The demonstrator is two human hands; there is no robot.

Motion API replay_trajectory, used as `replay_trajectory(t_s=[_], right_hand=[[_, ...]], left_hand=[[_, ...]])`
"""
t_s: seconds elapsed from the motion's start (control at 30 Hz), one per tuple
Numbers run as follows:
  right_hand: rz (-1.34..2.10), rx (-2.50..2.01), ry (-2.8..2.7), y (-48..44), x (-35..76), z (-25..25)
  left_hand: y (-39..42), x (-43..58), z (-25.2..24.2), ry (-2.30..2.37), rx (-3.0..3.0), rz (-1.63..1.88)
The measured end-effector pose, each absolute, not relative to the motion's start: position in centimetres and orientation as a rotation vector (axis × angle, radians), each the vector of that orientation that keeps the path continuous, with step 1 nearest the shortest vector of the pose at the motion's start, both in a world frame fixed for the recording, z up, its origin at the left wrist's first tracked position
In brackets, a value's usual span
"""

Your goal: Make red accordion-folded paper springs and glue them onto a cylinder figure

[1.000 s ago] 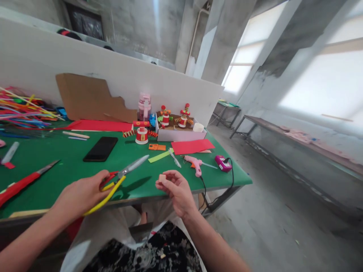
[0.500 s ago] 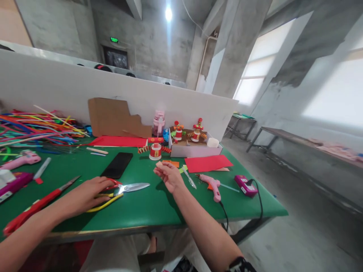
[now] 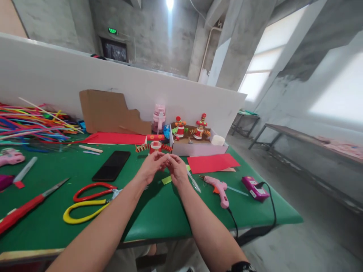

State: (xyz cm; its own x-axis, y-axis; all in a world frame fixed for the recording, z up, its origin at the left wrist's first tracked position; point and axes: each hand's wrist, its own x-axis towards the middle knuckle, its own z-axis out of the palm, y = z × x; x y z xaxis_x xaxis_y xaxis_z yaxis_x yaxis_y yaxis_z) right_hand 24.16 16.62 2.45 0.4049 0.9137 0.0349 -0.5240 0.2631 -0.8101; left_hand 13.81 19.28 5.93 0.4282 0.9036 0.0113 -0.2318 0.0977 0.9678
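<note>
My left hand [image 3: 152, 165] and my right hand [image 3: 176, 169] meet at the fingertips above the middle of the green table. Their fingers are pinched together, and what lies between them is too small and covered to make out. Just behind them stands a red and white paper cup figure [image 3: 155, 146] with folded paper arms, its lower part hidden by my hands. Below my right hand lies a light green paper strip [image 3: 166, 180]. Red and yellow handled scissors [image 3: 90, 202] rest on the table, their blades mostly covered by my left forearm.
A black phone [image 3: 111, 166] lies left of my hands. To the right are red paper [image 3: 212, 163], a pink glue gun [image 3: 217, 186] and a purple box [image 3: 255, 187] with a cord. Behind stand a white box [image 3: 198, 150] with two figures and a pink bottle [image 3: 159, 118]. Pipe cleaners [image 3: 36, 122] are heaped far left.
My left hand has let go of the scissors and come right to meet my right hand. The small pale piece seen in my right fingers is now hidden. The view has shifted slightly.
</note>
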Motion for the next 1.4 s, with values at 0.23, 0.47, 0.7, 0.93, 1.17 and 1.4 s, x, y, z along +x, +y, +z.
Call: replay_trajectory(t_s=[0.23,0.47,0.7,0.93,1.17,1.4], right_hand=[[1.059,-0.811,-0.621,16.5,23.7,2.3],[1.163,-0.774,-0.585,16.3,23.6,2.5],[1.234,-0.761,-0.582,16.2,23.9,2.5],[1.316,-0.737,-0.58,16.2,24.1,2.1],[1.327,-0.742,-0.516,16.7,23.9,1.9],[1.363,-0.749,-0.587,16.4,24.1,2.3]], left_hand=[[19.6,13.3,4.7,0.699,1.095,1.019],[19.8,12.9,4.7,0.648,1.075,0.995],[20.3,12.3,4.6,0.601,1.062,0.943],[20.5,11.7,4.3,0.585,1.048,0.903],[20.7,12.1,4.3,0.628,0.974,0.903],[20.6,12.2,4.9,0.718,0.813,0.883]])
